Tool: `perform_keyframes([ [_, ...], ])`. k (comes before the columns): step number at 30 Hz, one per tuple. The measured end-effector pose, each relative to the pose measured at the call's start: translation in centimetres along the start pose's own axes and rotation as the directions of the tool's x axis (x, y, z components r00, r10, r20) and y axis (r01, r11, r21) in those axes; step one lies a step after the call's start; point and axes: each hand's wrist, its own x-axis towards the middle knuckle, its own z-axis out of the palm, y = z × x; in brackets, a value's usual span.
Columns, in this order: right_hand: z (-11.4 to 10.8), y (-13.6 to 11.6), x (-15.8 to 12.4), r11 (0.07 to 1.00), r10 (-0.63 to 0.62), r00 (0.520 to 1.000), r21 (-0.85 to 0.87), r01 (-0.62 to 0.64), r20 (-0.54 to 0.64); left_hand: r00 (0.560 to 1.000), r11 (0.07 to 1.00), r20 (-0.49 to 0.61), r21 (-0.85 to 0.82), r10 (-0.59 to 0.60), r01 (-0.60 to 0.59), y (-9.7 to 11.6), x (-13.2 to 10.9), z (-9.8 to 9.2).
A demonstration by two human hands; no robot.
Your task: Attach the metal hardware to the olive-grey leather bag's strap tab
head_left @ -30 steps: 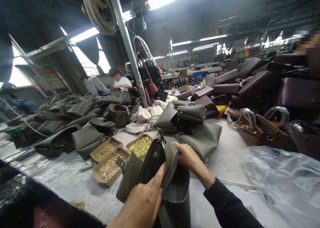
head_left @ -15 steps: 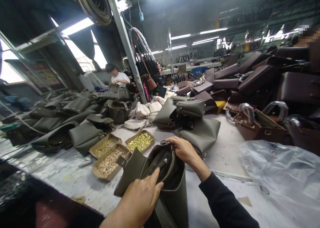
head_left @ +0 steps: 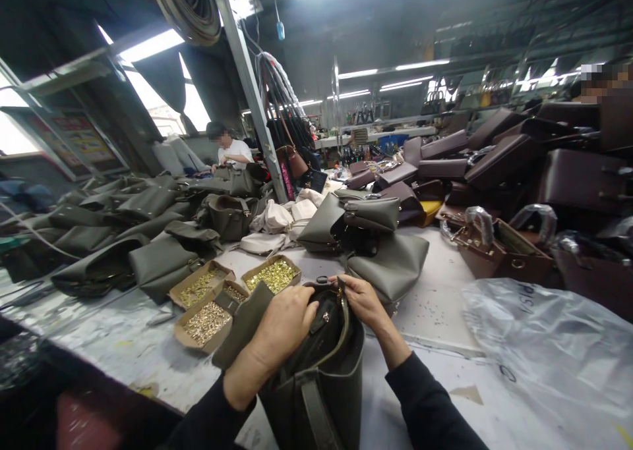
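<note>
An olive-green handbag (head_left: 326,377) is stood upright at lower centre of the frame, on the near edge of a white worktable (head_left: 435,305), mouth open and dark lining shown. The rim is gripped on its left side by the left hand (head_left: 284,321), fingers curled together over the edge and into the opening. The far right of the rim is pinched by the right hand (head_left: 361,300), fingertips clamped together on a small gold metal fitting (head_left: 340,293) at the top edge. Both forearms are covered by black sleeves (head_left: 425,404). A flat strap (head_left: 314,410) is seen running down the bag's front. Just left of the bag, three open cardboard boxes (head_left: 208,321) of small brass hardware are set side by side on the table, the nearest one partly covered by a bag flap. Just beyond the hands, more olive bags (head_left: 390,265) are piled at centre. A long heap of the same olive bags (head_left: 123,239) is laid across the left of the frame. Dark maroon bags (head_left: 504,167) are stacked at upper right. A clear plastic sheet (head_left: 554,344) is spread at lower right. At upper left centre, another person in a white shirt (head_left: 232,152) is seated behind the far pile. A slanted metal post (head_left: 247,81) with hanging straps is set behind the table.
</note>
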Motion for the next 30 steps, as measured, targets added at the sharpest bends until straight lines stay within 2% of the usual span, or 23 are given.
perform_keyframes([
  [4,0.4,0.4,-0.1,0.996,-0.011,1.000,0.089,0.009,0.020,0.999,0.993,-0.040,-0.120,-0.029,0.024,-0.1,0.3,1.3],
  [10,0.4,0.4,-0.3,0.987,-0.020,0.999,0.162,0.015,0.032,0.996,0.958,0.070,-0.277,-0.059,0.077,-0.5,1.1,2.9],
  [16,0.7,0.1,-0.5,0.981,-0.006,0.999,0.195,-0.004,0.050,0.990,0.797,0.144,-0.598,0.011,0.078,-2.3,1.9,4.5],
  [19,0.7,-0.4,-0.5,0.982,0.001,0.999,0.186,-0.010,0.048,0.984,0.706,0.161,-0.705,0.075,0.062,-2.8,1.9,5.0],
  [21,0.3,-1.1,-0.6,0.985,-0.014,0.999,0.172,0.007,0.037,0.988,0.670,0.141,-0.740,0.060,0.065,-2.9,1.7,5.1],
  [23,-0.3,-2.2,-0.8,0.987,-0.038,0.999,0.160,0.034,0.025,0.995,0.709,0.101,-0.701,-0.009,0.078,-3.1,1.3,5.0],
  [25,-0.9,-3.7,-1.2,0.991,-0.060,0.998,0.125,0.055,0.033,0.994,0.791,0.058,-0.603,-0.090,0.106,-3.2,0.7,4.8],
  [27,-1.2,-5.1,-1.8,0.997,-0.074,0.996,0.024,0.073,0.044,0.989,0.840,0.038,-0.524,-0.143,0.141,-3.1,0.1,4.6],
  [30,-1.0,-6.5,-2.5,0.978,-0.078,0.997,-0.197,0.075,-0.010,0.986,0.875,0.058,-0.456,-0.153,0.163,-2.4,-0.5,4.3],
])
